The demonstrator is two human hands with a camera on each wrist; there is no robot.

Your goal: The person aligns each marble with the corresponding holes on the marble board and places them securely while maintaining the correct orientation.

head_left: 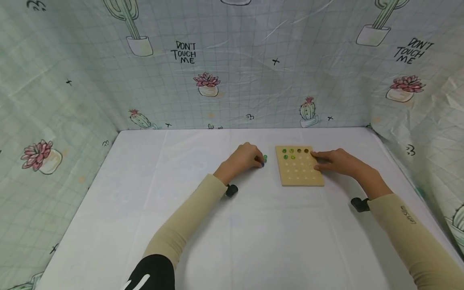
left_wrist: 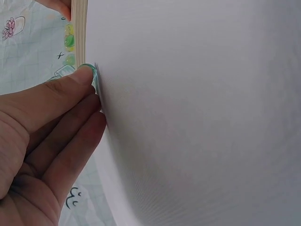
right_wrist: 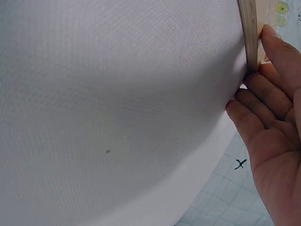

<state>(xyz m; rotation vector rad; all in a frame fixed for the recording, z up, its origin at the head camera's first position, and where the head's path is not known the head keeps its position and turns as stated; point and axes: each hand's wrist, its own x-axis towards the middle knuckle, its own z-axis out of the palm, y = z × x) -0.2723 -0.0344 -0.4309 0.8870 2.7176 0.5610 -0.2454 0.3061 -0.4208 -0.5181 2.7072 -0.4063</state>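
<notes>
A square wooden board (head_left: pixel 299 175) lies on the white table. Green and brownish glass beads (head_left: pixel 292 151) line its far row, with two more green ones in the row below; pale star-like marks cover the rest. My right hand (head_left: pixel 338 162) holds the board's right edge, thumb on the top face (right_wrist: pixel 260 35) and other fingers against the side. Left of the board, my left hand (head_left: pixel 243 159) has its fingertips down at the table. Between thumb and fingers it pinches a teal glass bead (left_wrist: pixel 96 73), mostly covered by the thumb. By those fingertips, a green bead (head_left: pixel 265 157) shows.
The white table (head_left: pixel 203 241) spreads out around the board. A cloth with cactus prints (head_left: pixel 239 80) hangs behind it and along both sides. Each wrist carries a small black camera (head_left: pixel 232 190).
</notes>
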